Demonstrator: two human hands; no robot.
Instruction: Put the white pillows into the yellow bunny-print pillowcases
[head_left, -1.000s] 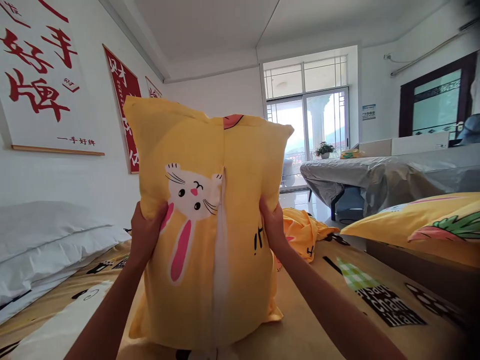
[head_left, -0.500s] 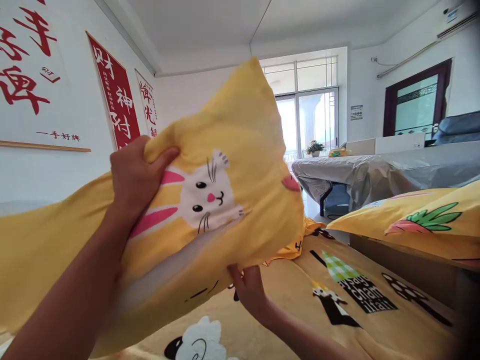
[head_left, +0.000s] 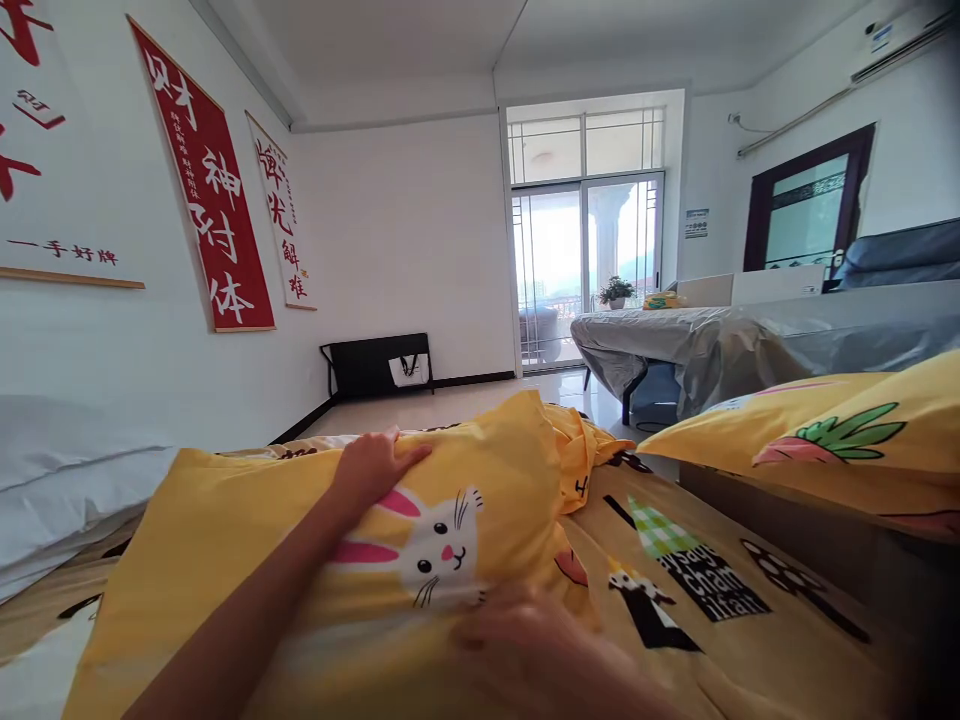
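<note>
A yellow pillow (head_left: 247, 540) printed with a white rabbit face lies flat on the bed in front of me. My left hand (head_left: 373, 468) rests on its far edge, fingers curled over the fabric above the rabbit's pink ears. My right hand (head_left: 536, 650), blurred, lies against the pillow's near right side below the rabbit face. Whether the right hand grips the fabric or only touches it is unclear.
A yellow patterned bedsheet (head_left: 720, 610) covers the bed. White pillows (head_left: 67, 480) are stacked at the left. Crumpled yellow cloth (head_left: 581, 450) lies beyond the pillow. Two yellow carrot-print pillows (head_left: 810, 430) sit at the right. A grey-covered table (head_left: 697, 340) stands farther back.
The pillow went from upright in both hands, through a tilt to the left, to lying flat on the bed. Both hands came down with it.
</note>
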